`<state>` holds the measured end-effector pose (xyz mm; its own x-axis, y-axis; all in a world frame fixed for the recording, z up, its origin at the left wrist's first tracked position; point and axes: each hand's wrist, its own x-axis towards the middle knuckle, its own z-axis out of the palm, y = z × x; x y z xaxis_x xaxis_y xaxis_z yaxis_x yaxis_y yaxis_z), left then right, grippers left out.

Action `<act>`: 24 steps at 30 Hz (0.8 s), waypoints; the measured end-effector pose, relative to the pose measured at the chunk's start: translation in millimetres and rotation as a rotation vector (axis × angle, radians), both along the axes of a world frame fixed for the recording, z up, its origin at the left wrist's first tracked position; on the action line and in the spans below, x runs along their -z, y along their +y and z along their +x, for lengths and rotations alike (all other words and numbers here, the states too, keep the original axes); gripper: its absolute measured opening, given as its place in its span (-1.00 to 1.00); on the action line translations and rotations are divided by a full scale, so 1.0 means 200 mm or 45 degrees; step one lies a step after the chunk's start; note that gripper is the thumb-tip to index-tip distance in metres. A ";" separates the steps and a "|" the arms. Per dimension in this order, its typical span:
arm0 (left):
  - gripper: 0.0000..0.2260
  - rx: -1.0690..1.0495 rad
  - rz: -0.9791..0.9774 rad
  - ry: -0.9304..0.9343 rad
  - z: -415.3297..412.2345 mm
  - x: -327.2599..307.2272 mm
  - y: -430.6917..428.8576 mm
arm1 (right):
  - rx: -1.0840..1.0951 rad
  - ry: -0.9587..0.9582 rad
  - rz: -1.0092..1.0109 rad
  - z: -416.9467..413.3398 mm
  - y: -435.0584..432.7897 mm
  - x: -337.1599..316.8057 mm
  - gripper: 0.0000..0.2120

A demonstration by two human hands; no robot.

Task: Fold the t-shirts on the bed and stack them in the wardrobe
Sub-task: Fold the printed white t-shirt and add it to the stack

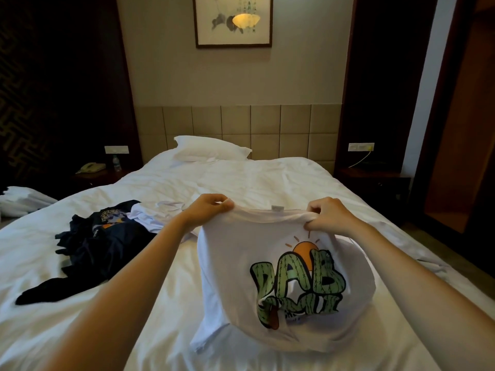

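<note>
White printed t-shirt hangs unfolded over the bed's near end, its top edge pinched in the curled fingers of left hand and right hand; a dark t-shirt lies crumpled on the bed's left side, perhaps with another white one; folding is barely begun and stacking is still to do.

White t-shirt bears green cactus-patterned lettering and an orange sun; the navy t-shirt lies on white bedding.
</note>
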<state>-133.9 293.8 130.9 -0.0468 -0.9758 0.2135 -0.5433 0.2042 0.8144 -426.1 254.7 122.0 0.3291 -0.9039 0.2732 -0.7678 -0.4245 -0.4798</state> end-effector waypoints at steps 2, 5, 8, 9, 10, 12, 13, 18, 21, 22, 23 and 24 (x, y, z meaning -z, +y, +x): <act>-0.85 -0.090 -0.068 0.039 0.00 0.00 -0.01 | -0.065 0.182 0.053 0.01 0.01 -0.01 -0.88; -0.82 -0.225 -0.159 0.062 -0.01 0.02 -0.03 | -0.125 0.340 0.190 0.01 0.04 -0.03 -0.79; -0.79 -0.342 -0.216 0.095 -0.02 0.02 -0.05 | -0.167 0.419 0.380 0.00 0.05 -0.04 -0.80; -0.78 -0.382 -0.228 0.112 -0.03 0.03 -0.06 | -0.181 0.434 0.431 -0.01 0.05 -0.05 -0.81; -0.77 -0.418 -0.239 0.128 -0.04 0.02 -0.07 | -0.197 0.441 0.462 -0.01 0.06 -0.06 -0.81; -0.72 -0.483 -0.256 0.167 -0.07 0.01 -0.08 | -0.222 0.445 0.447 -0.01 0.06 -0.07 -0.82; -0.70 -0.505 -0.268 0.188 -0.08 0.00 -0.09 | -0.218 0.435 0.403 -0.01 0.06 -0.07 -0.81; -0.71 -0.524 -0.351 0.269 -0.09 -0.05 -0.11 | -0.160 0.464 0.081 0.01 0.06 -0.07 -0.73; -0.71 -0.511 -0.376 0.252 -0.09 -0.07 -0.10 | -0.153 0.522 0.039 0.02 0.05 -0.05 -0.70; -0.71 -0.512 -0.381 0.241 -0.09 -0.07 -0.10 | -0.173 0.454 0.076 0.02 0.05 -0.05 -0.68; -0.71 -0.518 -0.384 0.236 -0.08 -0.08 -0.10 | -0.195 0.340 0.119 0.02 0.05 -0.04 -0.67; -0.72 -0.526 -0.383 0.234 -0.07 -0.08 -0.10 | -0.217 0.203 0.163 0.02 0.05 -0.03 -0.65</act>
